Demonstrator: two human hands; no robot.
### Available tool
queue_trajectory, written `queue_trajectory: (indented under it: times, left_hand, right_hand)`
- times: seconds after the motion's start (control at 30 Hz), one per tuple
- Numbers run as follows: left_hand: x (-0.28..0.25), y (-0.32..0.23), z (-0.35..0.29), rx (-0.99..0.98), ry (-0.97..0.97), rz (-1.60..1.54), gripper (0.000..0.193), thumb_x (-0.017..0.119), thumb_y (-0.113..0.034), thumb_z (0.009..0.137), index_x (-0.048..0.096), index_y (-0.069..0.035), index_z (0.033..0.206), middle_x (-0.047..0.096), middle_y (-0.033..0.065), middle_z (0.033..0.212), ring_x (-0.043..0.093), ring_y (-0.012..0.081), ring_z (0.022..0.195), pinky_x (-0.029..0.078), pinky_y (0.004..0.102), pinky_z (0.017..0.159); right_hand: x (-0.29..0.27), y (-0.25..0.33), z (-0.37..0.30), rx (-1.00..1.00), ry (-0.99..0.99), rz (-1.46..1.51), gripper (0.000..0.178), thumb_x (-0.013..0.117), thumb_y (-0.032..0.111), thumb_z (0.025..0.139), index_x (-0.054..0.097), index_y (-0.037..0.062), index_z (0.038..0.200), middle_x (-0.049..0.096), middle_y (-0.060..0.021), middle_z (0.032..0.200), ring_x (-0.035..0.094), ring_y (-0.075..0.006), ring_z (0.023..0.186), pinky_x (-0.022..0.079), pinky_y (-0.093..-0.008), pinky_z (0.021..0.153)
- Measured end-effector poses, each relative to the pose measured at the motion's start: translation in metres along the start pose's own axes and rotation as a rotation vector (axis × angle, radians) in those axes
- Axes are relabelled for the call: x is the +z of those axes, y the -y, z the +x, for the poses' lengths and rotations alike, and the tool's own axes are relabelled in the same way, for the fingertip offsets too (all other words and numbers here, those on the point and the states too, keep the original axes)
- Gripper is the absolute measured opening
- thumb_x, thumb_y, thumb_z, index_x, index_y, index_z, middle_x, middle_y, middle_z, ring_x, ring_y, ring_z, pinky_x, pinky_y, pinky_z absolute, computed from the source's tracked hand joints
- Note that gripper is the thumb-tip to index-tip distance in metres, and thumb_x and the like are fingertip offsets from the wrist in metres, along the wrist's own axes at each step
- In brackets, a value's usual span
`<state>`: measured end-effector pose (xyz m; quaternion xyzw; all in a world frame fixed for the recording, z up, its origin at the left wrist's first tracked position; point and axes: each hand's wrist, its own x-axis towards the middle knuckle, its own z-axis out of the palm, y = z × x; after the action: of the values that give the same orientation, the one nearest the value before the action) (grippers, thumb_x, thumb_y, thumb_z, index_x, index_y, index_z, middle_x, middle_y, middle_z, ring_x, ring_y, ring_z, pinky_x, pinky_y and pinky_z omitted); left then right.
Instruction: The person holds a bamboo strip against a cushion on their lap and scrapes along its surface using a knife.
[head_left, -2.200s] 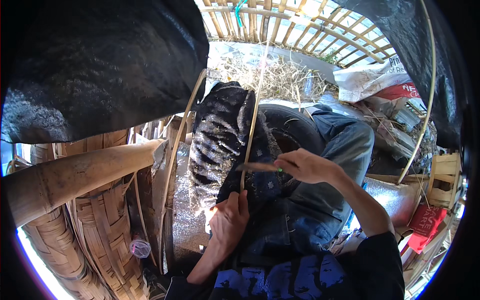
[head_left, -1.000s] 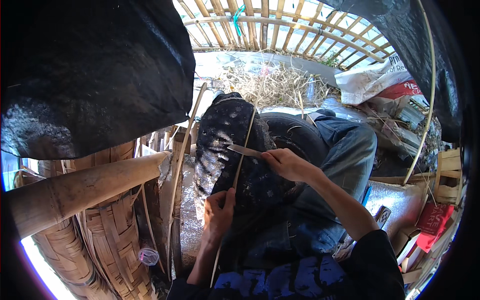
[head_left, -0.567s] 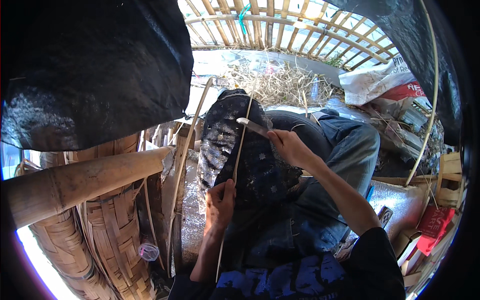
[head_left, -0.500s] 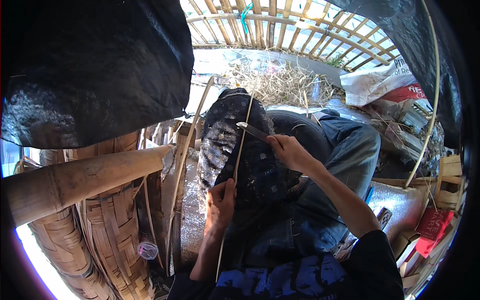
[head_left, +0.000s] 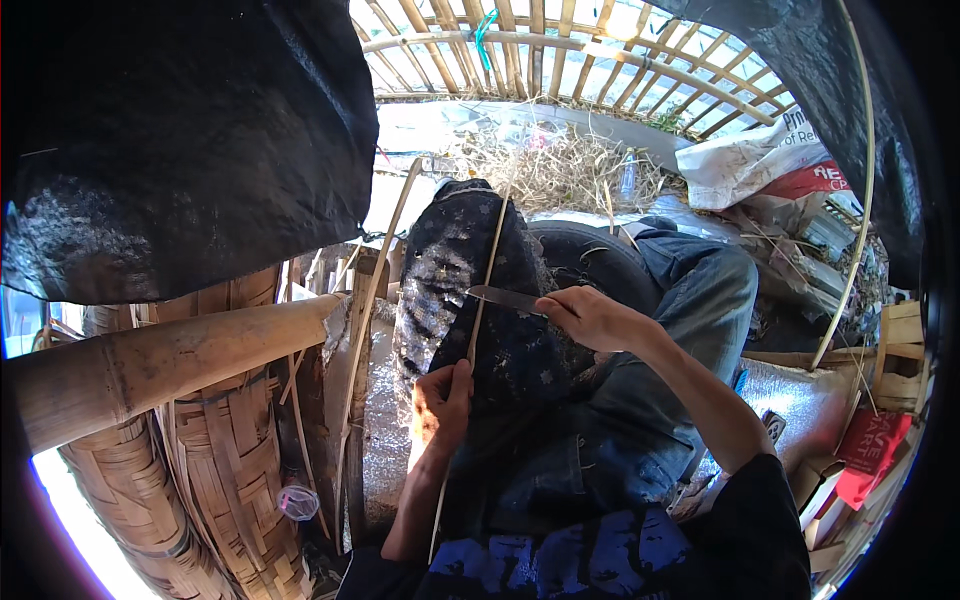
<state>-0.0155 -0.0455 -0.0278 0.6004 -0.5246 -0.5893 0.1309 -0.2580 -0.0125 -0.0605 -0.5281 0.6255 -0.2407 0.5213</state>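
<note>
My right hand (head_left: 598,318) grips knife (head_left: 505,297), blade now further up bamboo strip (head_left: 487,285) at frame centre; my left hand (head_left: 442,400) pinches strip lower; shaving stroke advancing.

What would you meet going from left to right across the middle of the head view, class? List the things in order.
Thick bamboo pole → left hand gripping the thin bamboo strip → grey knife blade → right hand → blue denim trouser knee → curved thin bamboo hoop.
</note>
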Motion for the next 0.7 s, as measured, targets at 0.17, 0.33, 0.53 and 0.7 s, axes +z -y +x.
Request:
queue_trajectory:
  times: [0.17,0.33,0.53,0.7]
  left_hand:
    - [0.004,-0.001,-0.001,0.079,-0.069,0.146,0.039,0.054,-0.027,0.093,0.052,-0.006,0.059,0.042,-0.0061,0.049,0.033,0.0009,0.043,0.021,0.0209,0.041]
    - [-0.006,-0.01,-0.025,-0.04,-0.015,0.017,0.045,0.047,-0.034,0.095,0.056,-0.004,0.063,0.047,-0.0028,0.053,0.039,0.0041,0.049,0.027,0.0224,0.047]
    - [-0.013,0.005,-0.026,-0.096,0.124,-0.219,0.047,0.045,-0.035,0.096,0.041,-0.011,0.056,0.032,-0.0059,0.049,0.026,0.0033,0.042,0.017,0.0215,0.042]
    - [-0.015,0.005,-0.025,-0.198,0.161,-0.288,0.048,0.045,-0.038,0.096,0.034,-0.015,0.054,0.025,-0.0062,0.048,0.023,0.0043,0.042,0.015,0.0228,0.042]
  right_hand:
    - [-0.002,0.005,0.003,0.06,0.001,-0.001,0.045,0.039,0.038,0.097,0.057,-0.0015,0.088,0.055,-0.0199,0.063,0.051,-0.0318,0.056,0.041,-0.0409,0.058]
    - [0.015,-0.008,0.002,0.043,-0.096,0.097,0.043,0.041,0.036,0.097,0.057,-0.0024,0.087,0.053,-0.0196,0.061,0.049,-0.0294,0.053,0.041,-0.0403,0.057]
    - [0.017,-0.005,0.001,0.058,-0.097,0.157,0.04,0.04,0.033,0.098,0.057,-0.0024,0.088,0.044,-0.0057,0.056,0.041,-0.0112,0.054,0.037,-0.033,0.052]
    - [0.021,-0.004,0.003,0.043,-0.068,0.142,0.041,0.04,0.033,0.098,0.058,-0.0022,0.089,0.054,-0.0195,0.063,0.051,-0.0294,0.056,0.042,-0.0395,0.059]
